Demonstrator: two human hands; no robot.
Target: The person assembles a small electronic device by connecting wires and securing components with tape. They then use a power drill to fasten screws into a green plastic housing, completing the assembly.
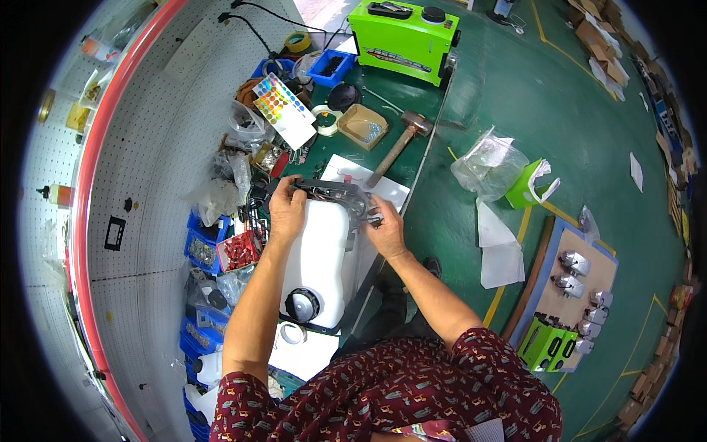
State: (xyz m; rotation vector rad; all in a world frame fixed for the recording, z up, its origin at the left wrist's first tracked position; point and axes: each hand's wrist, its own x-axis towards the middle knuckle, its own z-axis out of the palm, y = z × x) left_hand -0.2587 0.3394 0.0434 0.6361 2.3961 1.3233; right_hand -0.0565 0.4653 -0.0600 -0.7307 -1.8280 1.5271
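Observation:
A white plastic tank [317,243] with a black screw cap [302,304] lies on the bench in front of me. At its far end sits a dark grey housing [335,193] with a partly see-through right side. My left hand [287,211] is closed on the left end of that housing, thumb toward the tank. Around its right end curl the fingers of my right hand [385,227], next to a small black part. What lies inside the housing is mostly hidden.
A hammer [398,147] lies beyond my right hand, near a cardboard tray [362,127]. Blue bins [330,68] and a box of red parts [239,250] crowd the left side. A green machine [403,40] stands at the far end. A tape roll [293,334] lies near me.

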